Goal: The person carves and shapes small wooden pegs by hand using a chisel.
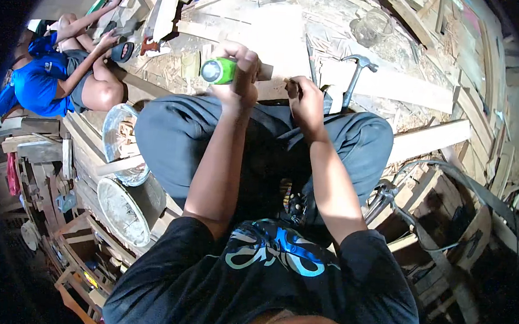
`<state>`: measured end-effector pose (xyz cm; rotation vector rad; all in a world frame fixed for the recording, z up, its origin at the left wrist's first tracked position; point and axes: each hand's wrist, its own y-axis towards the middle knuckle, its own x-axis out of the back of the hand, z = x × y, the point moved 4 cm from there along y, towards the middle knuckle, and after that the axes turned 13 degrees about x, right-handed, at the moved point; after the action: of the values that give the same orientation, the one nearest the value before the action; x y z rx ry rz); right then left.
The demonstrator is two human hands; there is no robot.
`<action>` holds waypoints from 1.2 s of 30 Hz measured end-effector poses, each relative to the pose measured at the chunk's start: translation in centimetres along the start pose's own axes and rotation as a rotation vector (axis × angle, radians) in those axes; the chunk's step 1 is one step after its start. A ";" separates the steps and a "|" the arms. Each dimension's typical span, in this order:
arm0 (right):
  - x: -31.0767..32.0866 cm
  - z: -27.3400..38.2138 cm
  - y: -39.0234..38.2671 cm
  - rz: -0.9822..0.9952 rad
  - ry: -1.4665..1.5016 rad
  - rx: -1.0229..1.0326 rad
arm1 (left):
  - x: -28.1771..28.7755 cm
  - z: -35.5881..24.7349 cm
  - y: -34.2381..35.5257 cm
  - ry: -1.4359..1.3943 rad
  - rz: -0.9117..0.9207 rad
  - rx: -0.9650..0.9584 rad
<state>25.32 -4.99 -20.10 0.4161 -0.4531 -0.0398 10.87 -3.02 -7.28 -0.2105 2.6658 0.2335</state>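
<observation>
My left hand (240, 73) is wrapped round a green-handled chisel (226, 70) with a rounded grey butt. Its flat grey-brown blade sticks out to the right of the fist. Close by on the right, my right hand (305, 104) is closed in a pinch, with a small bit of wood (287, 80) at the fingertips. Under and between the hands lies a piece of wood (270, 92), partly hidden by them. A claw hammer (351, 86) rests beyond my right knee, head away from me.
Long pale boards (431, 141) lie to the right. Wood chips and offcuts litter the floor ahead. At my left stand a clear tub of wood pieces (123, 132) and a round container (125, 210). A co-worker in blue (55, 81) sits at the far left near a handsaw (150, 46).
</observation>
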 end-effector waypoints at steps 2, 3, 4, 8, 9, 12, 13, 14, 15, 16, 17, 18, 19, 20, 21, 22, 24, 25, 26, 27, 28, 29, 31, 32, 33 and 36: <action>-0.1 -0.1 0.0 0.003 -0.025 0.015 | 0.0 -0.5 -0.1 -0.001 -0.010 0.002; -0.1 -0.3 -0.2 0.010 -0.013 -0.016 | 0.1 -0.5 -0.1 -0.002 -0.013 0.005; 0.0 -0.1 -0.3 0.016 0.000 -0.048 | 0.3 -0.4 -0.1 -0.001 -0.019 0.007; 0.2 0.2 -0.4 0.045 -0.024 -0.079 | -0.2 0.3 -0.4 -0.031 0.001 0.070; 0.3 0.3 -0.5 0.032 -0.018 -0.074 | -0.8 0.3 -0.5 -0.036 0.039 0.044; 0.4 1.1 -0.1 -0.003 0.044 0.025 | -1.1 1.1 -0.9 0.139 0.131 0.086; 0.4 1.1 0.1 0.009 0.074 0.010 | -1.2 1.6 -0.7 0.238 0.151 0.067; 0.3 0.9 0.1 0.012 0.074 0.010 | -1.3 1.9 -0.5 0.337 0.171 0.048; 0.3 0.9 0.1 -0.007 0.062 0.054 | -1.0 2.0 -0.5 0.324 0.161 0.058; 0.4 1.0 0.1 -0.027 0.048 0.096 | -1.1 1.9 -0.4 0.323 0.161 0.061; 0.3 1.1 0.0 -0.031 0.068 0.061 | -1.2 1.5 -0.3 0.202 0.159 0.072; 0.5 1.1 0.1 -0.030 0.066 0.059 | -1.2 1.1 -0.3 0.082 0.156 0.082; 0.6 1.6 0.2 -0.021 0.046 0.076 | -1.3 0.2 -0.5 0.060 0.212 0.064; 0.7 1.9 0.1 -0.011 0.025 0.094 | -1.1 0.7 -0.6 0.061 0.212 0.069; 0.4 1.4 0.1 -0.010 0.019 0.098 | -1.1 1.8 -0.6 0.140 0.216 0.075; 0.5 1.3 0.1 -0.010 0.023 0.102 | -1.3 2.2 -0.3 0.221 0.219 0.074; 0.5 1.5 0.1 0.025 -0.013 0.112 | -1.3 2.2 -0.2 0.263 0.234 0.063; 0.4 1.4 0.2 -0.036 0.020 0.151 | -1.2 2.1 0.0 0.218 0.195 0.077; 0.3 1.1 0.0 -0.039 0.015 0.153 | -1.0 2.0 0.1 0.173 0.155 0.091; 0.3 0.7 -0.1 -0.035 0.043 0.145 | -0.8 1.7 -0.1 0.193 0.158 0.094; 0.0 1.1 -0.1 -0.029 0.079 0.131 | -1.6 0.3 -0.6 0.052 0.221 0.078; -0.1 1.0 0.0 -0.014 0.070 0.047 | -1.7 0.2 -0.6 0.075 0.212 0.069; -0.5 0.0 -0.4 -0.023 0.215 -0.052 | -1.6 1.0 -0.9 0.259 0.209 0.033; -1.0 -0.8 -0.2 -0.073 0.385 -0.135 | -1.8 1.8 -0.6 0.414 0.217 0.005; -0.9 -0.9 -0.5 -0.034 0.235 -0.063 | -1.6 2.1 -0.5 0.437 0.221 0.001; -0.4 -0.5 -0.1 0.021 0.010 0.058 | -1.7 1.0 -0.3 0.205 0.173 0.065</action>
<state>25.16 -4.80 -20.69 0.4680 -0.4495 -0.0041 12.83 -2.93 -7.43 0.0191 2.8931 0.1881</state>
